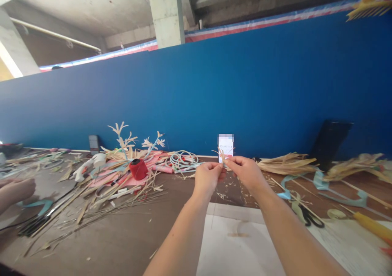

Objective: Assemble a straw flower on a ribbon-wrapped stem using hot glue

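Observation:
My left hand (207, 177) and my right hand (246, 171) are raised together above the brown table (122, 235), fingers pinched. Between their fingertips they hold a small piece of pale straw (221, 155) with thin splayed tips. A thin thread seems to hang down from it. Straw scraps (228, 192) lie on the table just below the hands. A white sheet (239, 243) lies under my forearms.
A red thread spool (138, 169), straw flowers (127, 139), coiled cord (183, 159) and straw strips lie at the left. Another person's hand (15, 190) rests at the far left. Straw bundles (288, 163), black scissors (310, 217) and a yellow handle (372, 225) lie right. A blue wall (214, 88) stands behind.

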A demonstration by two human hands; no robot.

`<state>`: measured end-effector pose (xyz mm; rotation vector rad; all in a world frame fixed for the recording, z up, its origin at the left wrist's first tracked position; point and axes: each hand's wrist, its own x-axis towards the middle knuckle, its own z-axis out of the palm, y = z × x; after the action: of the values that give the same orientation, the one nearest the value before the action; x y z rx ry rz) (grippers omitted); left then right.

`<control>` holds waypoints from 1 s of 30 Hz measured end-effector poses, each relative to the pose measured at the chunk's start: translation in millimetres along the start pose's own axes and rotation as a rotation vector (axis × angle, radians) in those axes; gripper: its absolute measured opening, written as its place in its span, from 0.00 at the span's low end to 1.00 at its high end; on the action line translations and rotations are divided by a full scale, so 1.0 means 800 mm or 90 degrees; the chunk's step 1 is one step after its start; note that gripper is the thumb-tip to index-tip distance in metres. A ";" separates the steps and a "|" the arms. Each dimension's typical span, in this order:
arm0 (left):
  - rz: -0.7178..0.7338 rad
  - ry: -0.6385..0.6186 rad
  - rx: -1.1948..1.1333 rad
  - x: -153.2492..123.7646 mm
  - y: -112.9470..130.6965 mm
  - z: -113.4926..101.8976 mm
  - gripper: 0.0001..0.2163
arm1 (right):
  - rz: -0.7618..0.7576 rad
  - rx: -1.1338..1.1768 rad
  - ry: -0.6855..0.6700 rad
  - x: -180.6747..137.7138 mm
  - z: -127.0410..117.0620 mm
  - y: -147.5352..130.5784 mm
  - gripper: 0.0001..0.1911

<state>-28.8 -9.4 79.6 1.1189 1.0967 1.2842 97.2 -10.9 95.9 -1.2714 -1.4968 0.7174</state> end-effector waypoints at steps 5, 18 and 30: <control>0.079 0.038 0.096 0.004 -0.008 -0.003 0.12 | 0.022 0.042 -0.016 0.001 0.003 0.002 0.19; 0.171 0.130 0.239 -0.007 -0.002 0.001 0.09 | 0.020 0.040 0.003 0.002 0.004 0.006 0.20; 0.188 0.164 0.261 -0.018 0.009 0.007 0.09 | 0.007 0.076 -0.022 0.000 0.003 0.003 0.18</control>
<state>-23.9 -23.9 86.9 1.4918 1.4738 1.5050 96.2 -9.8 93.2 -1.1832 -1.4539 0.8263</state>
